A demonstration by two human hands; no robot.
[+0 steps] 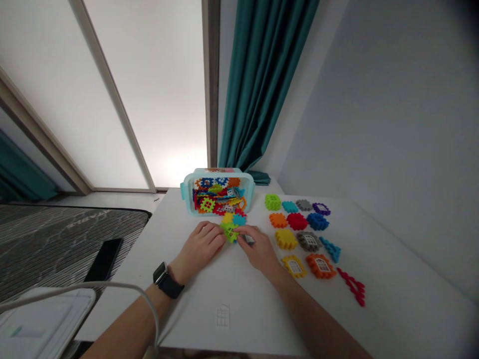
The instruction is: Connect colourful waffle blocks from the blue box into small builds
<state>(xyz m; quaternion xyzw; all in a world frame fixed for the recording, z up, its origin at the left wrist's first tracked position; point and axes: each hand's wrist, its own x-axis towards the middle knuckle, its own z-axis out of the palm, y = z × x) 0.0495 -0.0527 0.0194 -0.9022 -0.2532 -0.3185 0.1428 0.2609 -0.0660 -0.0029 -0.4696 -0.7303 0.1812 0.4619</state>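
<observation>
Both my hands meet over a lime-green plastic waffle block [229, 232] near the middle of the white table [220, 289]. My left hand [202, 244] grips its left side, and the fingertips of my right hand [258, 248] press on its right side. A small grey-and-white piece [249, 240] shows under my right fingers. A yellow block [227, 218] and a teal block [239, 219] lie just beyond the hands. Farther back stands a pale turquoise plastic box [187, 192], tilted and full of colourful blocks. Several more blocks [297, 221] lie in rows to the right.
A black phone [104, 260] lies on a dark striped mattress [56, 239] left of the table. A white cable [93, 285] crosses above my left forearm, beside a white flat object [45, 324]. A grey wall [374, 99] rises along the right side, and a teal curtain [258, 85] hangs behind.
</observation>
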